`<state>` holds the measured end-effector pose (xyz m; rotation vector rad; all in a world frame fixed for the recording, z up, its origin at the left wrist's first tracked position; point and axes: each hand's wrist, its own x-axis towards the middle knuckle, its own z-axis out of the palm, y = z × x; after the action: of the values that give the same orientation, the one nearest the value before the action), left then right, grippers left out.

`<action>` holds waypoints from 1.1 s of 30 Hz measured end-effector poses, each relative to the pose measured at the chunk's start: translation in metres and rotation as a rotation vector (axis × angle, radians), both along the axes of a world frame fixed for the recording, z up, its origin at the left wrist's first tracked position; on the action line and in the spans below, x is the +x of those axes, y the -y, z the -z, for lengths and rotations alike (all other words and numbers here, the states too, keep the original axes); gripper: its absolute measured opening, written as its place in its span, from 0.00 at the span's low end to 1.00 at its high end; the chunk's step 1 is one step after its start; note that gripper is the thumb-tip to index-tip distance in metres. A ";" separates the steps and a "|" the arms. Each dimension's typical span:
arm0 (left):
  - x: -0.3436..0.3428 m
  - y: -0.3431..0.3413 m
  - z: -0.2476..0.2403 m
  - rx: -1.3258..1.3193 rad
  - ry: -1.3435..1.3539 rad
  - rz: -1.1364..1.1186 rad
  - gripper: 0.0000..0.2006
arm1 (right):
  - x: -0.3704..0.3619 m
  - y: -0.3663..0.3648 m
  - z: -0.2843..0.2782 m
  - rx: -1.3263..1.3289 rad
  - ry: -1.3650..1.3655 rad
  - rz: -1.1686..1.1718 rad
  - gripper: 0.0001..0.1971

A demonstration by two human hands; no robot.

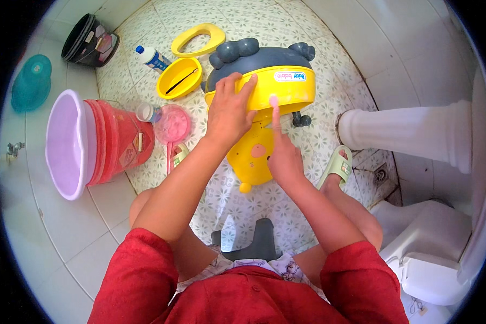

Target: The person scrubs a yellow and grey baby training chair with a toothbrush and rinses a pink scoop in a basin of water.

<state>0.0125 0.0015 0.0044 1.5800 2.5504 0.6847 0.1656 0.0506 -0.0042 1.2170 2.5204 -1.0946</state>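
A child's potty in yellow and dark grey lies tipped over on the floor in front of me. Its yellow part with an animal face points toward me, and grey rounded feet stick out from the base. My left hand lies on the left of the yellow band, fingers spread. In my right hand is a small pink-headed brush, its handle mostly hidden under the outstretched index finger. The brush head touches the yellow band below a sticker, beside a whitish smear.
Left of the potty are a yellow bowl holding a dark thin tool, a yellow seat ring and a blue-capped bottle. A pink dipper, red bucket and lilac basin stand left. A white pedestal and toilet are right.
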 end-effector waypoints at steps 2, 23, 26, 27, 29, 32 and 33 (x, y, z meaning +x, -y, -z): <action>0.000 0.000 0.001 0.002 -0.006 -0.001 0.35 | 0.001 0.005 0.005 0.017 -0.005 -0.063 0.55; -0.001 -0.001 0.003 0.020 -0.017 0.001 0.37 | 0.001 -0.006 -0.009 -0.041 -0.071 0.150 0.55; -0.001 -0.002 0.003 0.019 -0.010 -0.001 0.36 | 0.001 -0.001 -0.002 -0.014 -0.040 0.076 0.55; -0.001 -0.002 0.004 0.027 -0.011 0.022 0.36 | 0.002 0.000 0.000 -0.003 -0.021 0.007 0.54; -0.001 -0.002 0.007 0.036 -0.014 0.043 0.36 | 0.001 0.002 -0.001 0.008 -0.005 -0.063 0.54; -0.001 -0.002 0.011 0.065 -0.062 0.096 0.35 | 0.000 0.003 -0.007 0.033 0.062 -0.112 0.52; -0.001 -0.002 0.012 0.068 -0.074 0.100 0.35 | 0.001 0.002 -0.006 0.049 0.071 -0.125 0.52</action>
<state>0.0119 0.0034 -0.0077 1.7735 2.5030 0.7233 0.1664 0.0484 0.0021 1.0724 2.5446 -0.9505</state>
